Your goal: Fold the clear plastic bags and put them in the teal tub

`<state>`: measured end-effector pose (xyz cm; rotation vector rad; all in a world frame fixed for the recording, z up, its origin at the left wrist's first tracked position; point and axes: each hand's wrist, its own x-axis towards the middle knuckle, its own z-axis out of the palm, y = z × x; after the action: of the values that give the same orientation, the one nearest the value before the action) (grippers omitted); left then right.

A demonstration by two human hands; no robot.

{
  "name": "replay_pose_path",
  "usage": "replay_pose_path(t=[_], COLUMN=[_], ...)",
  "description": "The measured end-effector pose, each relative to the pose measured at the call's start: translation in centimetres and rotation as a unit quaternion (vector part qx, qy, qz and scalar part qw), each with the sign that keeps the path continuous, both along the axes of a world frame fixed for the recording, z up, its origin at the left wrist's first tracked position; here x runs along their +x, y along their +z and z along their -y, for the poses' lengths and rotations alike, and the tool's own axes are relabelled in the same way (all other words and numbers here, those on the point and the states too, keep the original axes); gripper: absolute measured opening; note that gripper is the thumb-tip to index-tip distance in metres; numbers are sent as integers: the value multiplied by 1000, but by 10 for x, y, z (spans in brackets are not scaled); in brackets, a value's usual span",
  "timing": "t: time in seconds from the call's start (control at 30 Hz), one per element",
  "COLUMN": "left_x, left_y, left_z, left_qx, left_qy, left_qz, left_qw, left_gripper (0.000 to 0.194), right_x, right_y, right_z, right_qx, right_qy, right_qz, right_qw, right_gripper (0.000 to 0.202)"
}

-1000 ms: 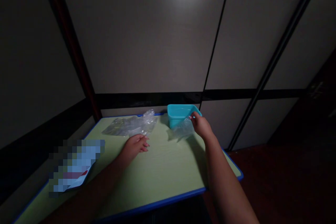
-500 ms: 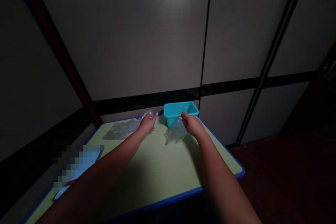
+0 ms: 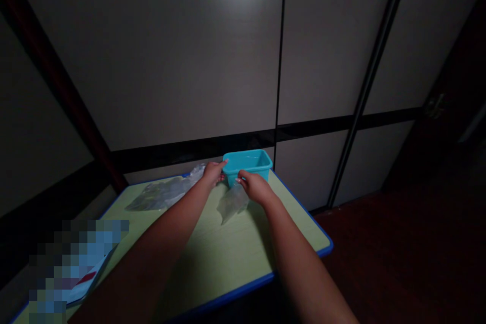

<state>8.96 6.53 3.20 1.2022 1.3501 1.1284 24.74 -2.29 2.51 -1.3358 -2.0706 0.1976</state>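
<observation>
A turquoise plastic bin [image 3: 252, 168] with an open top stands at the far edge of the table. My left hand [image 3: 213, 174] is at its left end, the thumb stretched to the rim and the fingers spread lower by the outer wall; whether they press on it I cannot tell. In front of the bin my right hand [image 3: 255, 187] pinches the top of a small clear plastic bag [image 3: 231, 203], which hangs down over the tabletop. A larger clear plastic bag [image 3: 159, 193] lies flat to the left, its crumpled end partly behind my left hand.
The pale green table [image 3: 228, 253] has a blue edge. A blurred-out blue and white flat item [image 3: 85, 283] lies at its left side. Grey cabinet panels [image 3: 197, 61] rise right behind the table, and dark red floor [image 3: 372, 243] shows at right.
My left hand has moved closer to the bin, from beside it to its left rim. The small bag still hangs from my right hand. The whole view has shifted a little.
</observation>
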Motion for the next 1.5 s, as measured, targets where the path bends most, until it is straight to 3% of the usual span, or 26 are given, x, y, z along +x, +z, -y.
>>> replay_pose_path(t=[0.33, 0.5, 0.7, 0.9, 1.1, 1.3, 1.5], left_x=[-17, -27, -56, -90, -98, -97, -93], left_y=[2, 1, 13, 18, 4, -4, -9], left_z=[1, 14, 53, 111, 152, 162, 169], left_qx=[-88, -84, -53, -37, -17, -17, -5], left_qy=[-41, -21, -30, -50, -50, -60, -65], left_qz=[47, 65, 72, 82, 113, 126, 137], left_qw=[994, 994, 996, 995, 992, 990, 988], left_gripper=[13, 9, 4, 8, 17, 22, 25], right_x=[-4, -6, -4, 0, 8, 17, 18], right_y=[-5, -7, 3, 19, 37, 73, 110], right_z=[-5, -6, 3, 20, 37, 44, 42], right_qx=[-14, -71, -175, -201, -218, -194, -183], right_qy=[112, 177, 224, 266, 277, 222, 209], right_qz=[-120, -238, -375, -414, -408, -365, -299], right_qw=[986, 952, 882, 847, 842, 883, 913], right_gripper=[13, 21, 33, 37, 33, 31, 32])
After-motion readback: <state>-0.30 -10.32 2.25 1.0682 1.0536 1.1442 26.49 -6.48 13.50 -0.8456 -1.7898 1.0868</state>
